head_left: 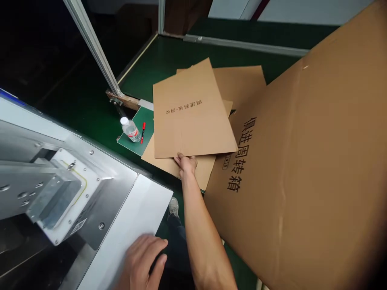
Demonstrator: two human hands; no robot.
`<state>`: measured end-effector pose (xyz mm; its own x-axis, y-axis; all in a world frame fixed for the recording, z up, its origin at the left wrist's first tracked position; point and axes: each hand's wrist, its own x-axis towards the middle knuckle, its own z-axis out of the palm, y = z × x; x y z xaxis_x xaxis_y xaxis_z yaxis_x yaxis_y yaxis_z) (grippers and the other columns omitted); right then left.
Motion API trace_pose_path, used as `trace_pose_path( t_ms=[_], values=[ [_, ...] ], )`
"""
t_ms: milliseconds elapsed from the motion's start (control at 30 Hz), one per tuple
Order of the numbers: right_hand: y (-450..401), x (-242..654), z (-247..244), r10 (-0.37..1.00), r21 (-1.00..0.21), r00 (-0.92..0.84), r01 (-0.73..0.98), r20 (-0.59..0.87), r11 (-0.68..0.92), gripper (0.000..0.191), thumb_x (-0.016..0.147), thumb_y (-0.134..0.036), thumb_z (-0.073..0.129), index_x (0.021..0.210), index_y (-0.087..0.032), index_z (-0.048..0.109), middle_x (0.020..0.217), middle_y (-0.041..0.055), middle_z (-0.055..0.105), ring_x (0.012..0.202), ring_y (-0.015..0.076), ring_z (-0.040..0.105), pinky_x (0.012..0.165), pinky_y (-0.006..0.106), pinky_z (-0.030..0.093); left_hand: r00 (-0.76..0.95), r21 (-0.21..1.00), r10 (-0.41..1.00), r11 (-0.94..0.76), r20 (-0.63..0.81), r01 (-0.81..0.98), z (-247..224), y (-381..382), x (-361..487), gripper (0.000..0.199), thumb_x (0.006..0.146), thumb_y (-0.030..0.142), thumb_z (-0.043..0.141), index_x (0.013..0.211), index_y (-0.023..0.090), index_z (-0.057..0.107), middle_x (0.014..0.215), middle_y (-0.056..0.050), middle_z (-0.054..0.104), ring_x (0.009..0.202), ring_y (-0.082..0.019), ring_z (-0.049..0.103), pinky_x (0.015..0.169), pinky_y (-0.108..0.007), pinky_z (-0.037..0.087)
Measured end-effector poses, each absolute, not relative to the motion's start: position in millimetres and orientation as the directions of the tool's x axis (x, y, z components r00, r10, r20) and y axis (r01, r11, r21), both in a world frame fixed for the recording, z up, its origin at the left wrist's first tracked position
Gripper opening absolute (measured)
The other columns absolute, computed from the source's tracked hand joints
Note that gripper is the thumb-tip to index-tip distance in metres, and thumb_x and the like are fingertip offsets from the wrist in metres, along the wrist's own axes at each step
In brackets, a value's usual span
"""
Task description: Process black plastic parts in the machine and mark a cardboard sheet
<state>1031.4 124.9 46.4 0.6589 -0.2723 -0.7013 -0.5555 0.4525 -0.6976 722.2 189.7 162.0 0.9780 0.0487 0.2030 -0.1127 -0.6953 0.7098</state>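
My right hand (187, 164) grips the near edge of a flat cardboard sheet (193, 125) with dark printed characters. The thumb lies on top of the sheet and the other fingers are partly hidden. Beneath it, more cardboard sheets (242, 78) lie overlapping on the green surface. My left hand (145, 262) is low in the picture, near the white panel. It holds nothing, with thumb and fingers curved and apart. A large cardboard box (302, 161) with black printed characters fills the right side, close to my right forearm.
A clear bottle (131, 129) with a white cap and a red marker (143, 133) are left of the sheets. At the left stands a metal machine (65, 193) beside a white panel (136, 213). A metal post (93, 48) rises at the table's corner. My shoe (173, 206) shows below.
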Motion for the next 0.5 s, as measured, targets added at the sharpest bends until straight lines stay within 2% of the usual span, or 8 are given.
trace_pose_path(
  t_ms=[233, 367, 500],
  values=[
    [140.6, 1018.9, 5.3, -0.255, -0.681, 0.664, -0.526, -0.703, 0.509, 0.037, 0.082, -0.003, 0.080, 0.086, -0.021, 0.048, 0.075, -0.0107, 0.045, 0.074, 0.0071, 0.067, 0.092, 0.031, 0.069, 0.969, 0.615, -0.058, -0.763, 0.242, -0.200, 152.6, 186.2, 734.2, 0.028, 0.099, 0.007, 0.048, 0.115, 0.016, 0.069, 0.088, -0.007, 0.082, 0.074, -0.020, 0.078, 0.067, -0.032, 0.063],
    [151.4, 1004.4, 11.3, -0.196, -0.621, 0.621, -0.598, -0.759, 0.507, 0.027, 0.086, -0.006, 0.078, 0.085, -0.018, 0.054, 0.080, -0.0047, 0.058, 0.084, 0.0108, 0.073, 0.098, 0.031, 0.068, 0.964, 0.553, -0.078, -0.807, 0.253, -0.210, 147.2, 184.7, 735.8, 0.026, 0.094, 0.004, 0.050, 0.105, 0.017, 0.070, 0.081, -0.004, 0.080, 0.066, -0.017, 0.074, 0.057, -0.030, 0.056],
    [156.8, 992.1, 22.7, -0.113, -0.561, 0.574, -0.709, -0.811, 0.427, 0.015, 0.096, -0.009, 0.070, 0.085, -0.014, 0.061, 0.083, 0.0014, 0.070, 0.086, 0.0103, 0.076, 0.094, 0.022, 0.067, 0.951, 0.503, -0.068, -0.836, 0.303, -0.220, 141.2, 180.9, 735.0, 0.025, 0.090, 0.002, 0.053, 0.097, 0.018, 0.071, 0.074, -0.002, 0.077, 0.061, -0.016, 0.072, 0.052, -0.029, 0.052]
  ],
)
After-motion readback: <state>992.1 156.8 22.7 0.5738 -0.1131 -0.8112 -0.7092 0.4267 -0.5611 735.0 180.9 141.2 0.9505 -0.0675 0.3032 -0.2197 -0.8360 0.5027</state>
